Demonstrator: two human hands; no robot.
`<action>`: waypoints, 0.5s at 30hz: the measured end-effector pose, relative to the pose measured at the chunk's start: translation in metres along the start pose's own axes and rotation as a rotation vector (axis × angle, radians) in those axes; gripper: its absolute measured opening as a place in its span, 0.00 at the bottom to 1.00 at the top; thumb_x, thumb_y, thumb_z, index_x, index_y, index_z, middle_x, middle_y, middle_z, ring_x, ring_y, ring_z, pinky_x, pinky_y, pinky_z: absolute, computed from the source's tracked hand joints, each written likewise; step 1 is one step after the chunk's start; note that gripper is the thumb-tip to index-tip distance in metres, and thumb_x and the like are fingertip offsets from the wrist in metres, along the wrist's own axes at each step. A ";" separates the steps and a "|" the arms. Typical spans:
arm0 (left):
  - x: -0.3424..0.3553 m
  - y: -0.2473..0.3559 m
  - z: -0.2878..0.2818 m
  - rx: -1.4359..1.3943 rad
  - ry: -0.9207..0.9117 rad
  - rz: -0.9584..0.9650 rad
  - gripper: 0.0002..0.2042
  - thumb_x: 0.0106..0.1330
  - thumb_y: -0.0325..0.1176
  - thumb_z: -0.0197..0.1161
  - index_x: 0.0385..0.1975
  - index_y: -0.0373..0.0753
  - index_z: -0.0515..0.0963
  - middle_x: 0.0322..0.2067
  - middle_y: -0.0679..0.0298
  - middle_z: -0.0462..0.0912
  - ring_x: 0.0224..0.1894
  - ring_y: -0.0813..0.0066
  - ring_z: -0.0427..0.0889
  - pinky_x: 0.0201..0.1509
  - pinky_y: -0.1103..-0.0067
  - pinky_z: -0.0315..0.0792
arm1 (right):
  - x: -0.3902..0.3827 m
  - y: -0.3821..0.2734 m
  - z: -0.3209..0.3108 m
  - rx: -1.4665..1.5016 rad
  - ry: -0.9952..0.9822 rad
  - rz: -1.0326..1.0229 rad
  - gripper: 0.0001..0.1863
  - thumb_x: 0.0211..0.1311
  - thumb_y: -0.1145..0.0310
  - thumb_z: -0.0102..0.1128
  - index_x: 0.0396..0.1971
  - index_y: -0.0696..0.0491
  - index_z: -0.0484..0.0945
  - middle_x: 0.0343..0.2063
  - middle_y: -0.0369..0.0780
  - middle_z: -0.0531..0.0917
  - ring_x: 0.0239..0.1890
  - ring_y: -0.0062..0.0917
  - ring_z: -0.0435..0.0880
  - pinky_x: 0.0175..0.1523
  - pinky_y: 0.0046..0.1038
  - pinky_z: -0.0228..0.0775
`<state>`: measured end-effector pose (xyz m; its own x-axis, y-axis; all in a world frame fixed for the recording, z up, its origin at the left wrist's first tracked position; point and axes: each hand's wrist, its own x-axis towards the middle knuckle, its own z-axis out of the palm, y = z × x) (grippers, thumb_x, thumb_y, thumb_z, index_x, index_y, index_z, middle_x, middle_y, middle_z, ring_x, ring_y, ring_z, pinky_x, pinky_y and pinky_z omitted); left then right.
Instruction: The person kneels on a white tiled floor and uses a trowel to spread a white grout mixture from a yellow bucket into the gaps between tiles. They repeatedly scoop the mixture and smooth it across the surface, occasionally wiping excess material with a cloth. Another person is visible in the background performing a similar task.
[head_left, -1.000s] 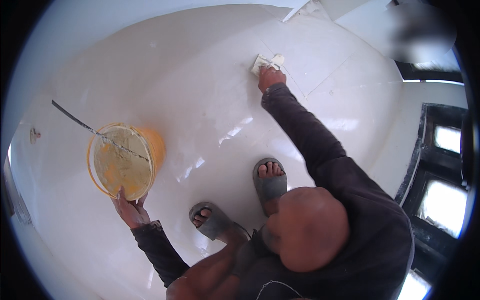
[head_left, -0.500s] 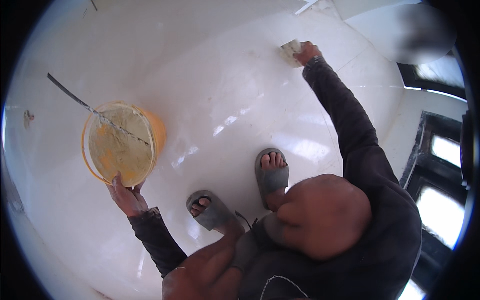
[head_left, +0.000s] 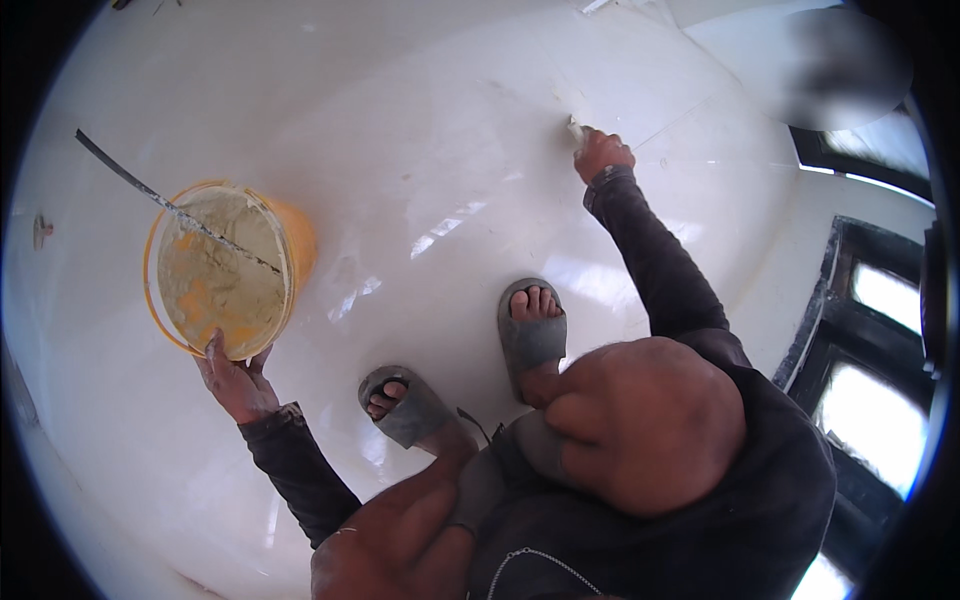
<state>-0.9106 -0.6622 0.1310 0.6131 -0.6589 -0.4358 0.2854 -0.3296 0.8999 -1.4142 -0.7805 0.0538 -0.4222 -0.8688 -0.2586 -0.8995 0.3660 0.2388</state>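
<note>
My left hand [head_left: 238, 385] grips the near rim of a yellow plastic bucket [head_left: 302, 240], thumb over the edge and fingers beneath. Inside is a thick beige paste [head_left: 225, 270], with yellow patches of bucket showing through. A long thin dark rod [head_left: 150, 192], smeared with paste, leans out of it to the far left. My right hand [head_left: 605, 153] reaches far forward, closed around a small flat scraper [head_left: 577, 130] coated in the same beige. The scraper is seen nearly edge-on against the glossy white tiled floor [head_left: 430, 130], by a faint joint line.
My feet in grey slide sandals [head_left: 532, 340] stand between bucket and scraper, knees bent. Dark-framed glass panels [head_left: 850, 330] line the right side. A pale round shape with a blurred dark middle [head_left: 850, 70] fills the upper right. A small fitting [head_left: 42, 232] lies at far left.
My right hand has drawn the scraper nearer to me and turned it from face-on to nearly edge-on. My left hand keeps its hold on the bucket. The whole view has shifted slightly.
</note>
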 end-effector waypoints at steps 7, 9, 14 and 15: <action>0.000 -0.001 -0.002 0.003 -0.030 -0.020 0.27 0.63 0.36 0.57 0.61 0.39 0.59 0.52 0.55 0.69 0.49 0.64 0.77 0.38 0.72 0.81 | -0.019 0.019 0.021 -0.058 -0.015 0.058 0.22 0.56 0.58 0.51 0.53 0.39 0.73 0.43 0.49 0.79 0.43 0.45 0.81 0.51 0.43 0.71; -0.001 0.000 -0.001 -0.004 -0.013 -0.021 0.27 0.63 0.36 0.57 0.61 0.39 0.59 0.53 0.55 0.68 0.50 0.63 0.76 0.39 0.71 0.81 | -0.018 0.028 0.014 0.043 0.016 0.119 0.20 0.57 0.60 0.49 0.52 0.40 0.73 0.43 0.48 0.79 0.46 0.44 0.80 0.52 0.42 0.70; -0.001 0.000 0.001 0.005 -0.030 -0.020 0.29 0.62 0.37 0.58 0.62 0.40 0.58 0.54 0.55 0.68 0.51 0.63 0.75 0.40 0.71 0.80 | -0.039 0.022 0.023 -0.011 -0.085 0.075 0.18 0.58 0.63 0.46 0.49 0.45 0.73 0.42 0.48 0.80 0.46 0.45 0.79 0.51 0.43 0.70; -0.001 0.004 -0.003 0.010 -0.019 -0.017 0.29 0.62 0.37 0.58 0.62 0.40 0.58 0.54 0.55 0.68 0.51 0.63 0.75 0.40 0.72 0.80 | -0.039 0.020 0.017 0.033 -0.064 0.101 0.18 0.58 0.63 0.46 0.49 0.45 0.73 0.41 0.48 0.80 0.46 0.44 0.80 0.51 0.43 0.70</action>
<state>-0.9083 -0.6609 0.1351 0.5942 -0.6655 -0.4517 0.2886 -0.3478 0.8921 -1.4181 -0.7335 0.0529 -0.5160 -0.8044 -0.2945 -0.8549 0.4619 0.2363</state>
